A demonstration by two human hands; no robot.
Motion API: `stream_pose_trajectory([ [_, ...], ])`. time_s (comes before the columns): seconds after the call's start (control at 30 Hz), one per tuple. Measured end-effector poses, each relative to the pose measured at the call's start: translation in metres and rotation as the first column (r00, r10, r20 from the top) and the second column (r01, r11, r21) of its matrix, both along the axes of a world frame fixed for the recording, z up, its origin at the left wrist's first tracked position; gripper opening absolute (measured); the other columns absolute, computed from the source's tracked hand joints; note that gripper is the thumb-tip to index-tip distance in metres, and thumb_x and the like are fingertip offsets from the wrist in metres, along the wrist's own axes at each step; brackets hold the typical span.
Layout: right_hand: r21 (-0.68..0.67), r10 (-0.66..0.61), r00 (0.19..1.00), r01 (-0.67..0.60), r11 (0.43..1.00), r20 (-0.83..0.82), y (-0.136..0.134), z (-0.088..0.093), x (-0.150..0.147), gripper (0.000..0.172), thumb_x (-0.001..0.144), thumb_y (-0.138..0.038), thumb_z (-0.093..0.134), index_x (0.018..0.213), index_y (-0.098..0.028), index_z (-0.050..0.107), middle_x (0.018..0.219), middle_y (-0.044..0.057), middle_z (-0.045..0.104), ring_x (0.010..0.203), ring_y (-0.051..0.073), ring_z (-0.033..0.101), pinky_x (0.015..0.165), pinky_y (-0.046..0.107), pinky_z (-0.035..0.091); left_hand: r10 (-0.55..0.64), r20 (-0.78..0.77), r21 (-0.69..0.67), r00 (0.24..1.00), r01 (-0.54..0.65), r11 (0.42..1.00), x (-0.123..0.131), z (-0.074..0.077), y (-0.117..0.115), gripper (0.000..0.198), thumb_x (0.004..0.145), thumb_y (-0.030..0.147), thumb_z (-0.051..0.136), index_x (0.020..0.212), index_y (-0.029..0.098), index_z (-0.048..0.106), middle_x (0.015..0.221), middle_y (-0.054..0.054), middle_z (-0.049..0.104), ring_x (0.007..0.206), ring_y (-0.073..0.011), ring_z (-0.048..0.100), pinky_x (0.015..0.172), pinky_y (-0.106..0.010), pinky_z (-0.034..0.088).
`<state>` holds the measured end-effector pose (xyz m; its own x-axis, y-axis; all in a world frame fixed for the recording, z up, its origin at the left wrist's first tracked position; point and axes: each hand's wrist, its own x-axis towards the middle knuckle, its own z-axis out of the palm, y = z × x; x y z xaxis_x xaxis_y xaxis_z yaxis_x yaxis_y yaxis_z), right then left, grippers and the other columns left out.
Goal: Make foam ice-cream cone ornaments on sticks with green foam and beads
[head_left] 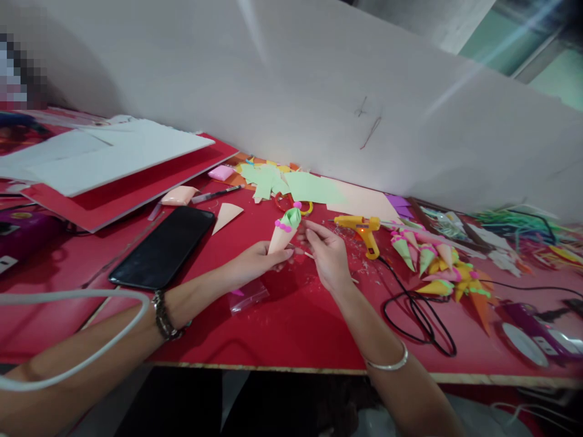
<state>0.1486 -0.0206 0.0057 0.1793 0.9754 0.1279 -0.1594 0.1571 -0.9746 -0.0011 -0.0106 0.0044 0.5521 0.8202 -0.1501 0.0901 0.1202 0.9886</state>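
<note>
My left hand (263,261) is closed round the lower part of a small paper ice-cream cone (279,238). The cone is peach, with a folded green paper top, a pink trim round its rim and a pink ball at the tip. Just right of it, my right hand (327,252) has thumb and fingers pinched together close to the cone's green top. Whatever lies between those fingertips is too small to make out. A thin pale stick shows on both sides of the right hand; whether the hand holds it I cannot tell.
A yellow glue gun (359,226) with a black cord lies right of my hands, beside several finished paper cones (428,258). To the left are a black phone (164,247), a peach paper piece (228,216) and white boards (118,155). Green paper scraps (314,187) lie behind, along the wall.
</note>
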Motion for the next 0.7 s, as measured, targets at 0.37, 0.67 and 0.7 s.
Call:
stream_pose_trajectory([
  [0.37, 0.037, -0.019, 1.000, 0.018, 0.999, 0.017, -0.0009, 0.0028, -0.0005, 0.019, 0.069, -0.024, 0.059, 0.087, -0.019, 0.063, 0.078, 0.001, 0.065, 0.072, 0.011, 0.060, 0.069, 0.024, 0.048, -0.038, 0.095, -0.032, 0.995, 0.041, 0.999, -0.0008, -0.0031, 0.0007, 0.031, 0.076, 0.040, 0.049, 0.088, 0.014, 0.059, 0.073, 0.000, 0.054, 0.060, -0.0076, 0.043, 0.057, -0.021, 0.032],
  [0.67, 0.006, -0.071, 0.996, 0.071, 0.997, 0.056, -0.0017, 0.0054, 0.0027, 0.016, 0.068, -0.027, 0.060, 0.080, -0.018, 0.065, 0.062, -0.003, 0.060, 0.053, 0.006, 0.054, 0.054, 0.019, 0.046, -0.042, 0.103, -0.013, 0.994, 0.044, 0.999, -0.0007, -0.0021, -0.0001, 0.032, 0.077, 0.044, 0.046, 0.082, 0.014, 0.058, 0.067, 0.001, 0.051, 0.058, -0.0075, 0.042, 0.056, -0.021, 0.031],
  [0.7, 0.009, -0.057, 0.997, 0.057, 0.998, 0.048, -0.0018, 0.0056, 0.0024, 0.017, 0.068, -0.026, 0.060, 0.083, -0.018, 0.065, 0.067, -0.001, 0.062, 0.059, 0.008, 0.057, 0.059, 0.020, 0.047, -0.040, 0.103, -0.018, 0.994, 0.042, 0.999, -0.0006, -0.0023, -0.0002, 0.032, 0.077, 0.044, 0.046, 0.082, 0.014, 0.058, 0.066, 0.001, 0.051, 0.058, -0.0076, 0.042, 0.056, -0.021, 0.032],
])
